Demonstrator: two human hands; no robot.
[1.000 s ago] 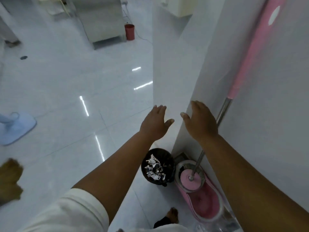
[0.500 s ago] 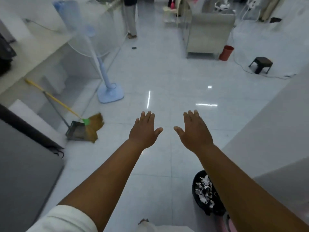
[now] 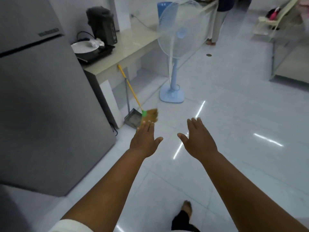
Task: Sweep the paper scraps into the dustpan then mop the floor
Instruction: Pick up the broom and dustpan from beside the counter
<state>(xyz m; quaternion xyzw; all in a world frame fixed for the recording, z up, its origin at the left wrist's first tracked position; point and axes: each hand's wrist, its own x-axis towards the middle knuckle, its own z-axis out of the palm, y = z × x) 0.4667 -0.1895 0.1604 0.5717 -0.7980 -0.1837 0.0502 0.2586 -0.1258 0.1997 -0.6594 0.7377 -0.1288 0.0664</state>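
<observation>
A broom [image 3: 133,96] with a yellow handle and straw head leans against the counter edge, beside a grey metal dustpan [image 3: 133,119] standing on the white tiled floor. My left hand [image 3: 145,140] is stretched out with fingers straight, its fingertips just short of the broom head. My right hand [image 3: 199,139] is held out flat beside it, holding nothing. No mop or paper scraps are in view.
A grey fridge [image 3: 41,104] fills the left. A counter [image 3: 132,47] carries a kettle and a pan. A blue standing fan [image 3: 175,61] stands on the floor ahead. A person [image 3: 217,19] stands far back. A chair [image 3: 270,25] is at the far right.
The view has swung left, away from the pink mop bucket and the black bin of scraps. Fridge, broom and dustpan have come closer. Both hands stay open and outstretched.
</observation>
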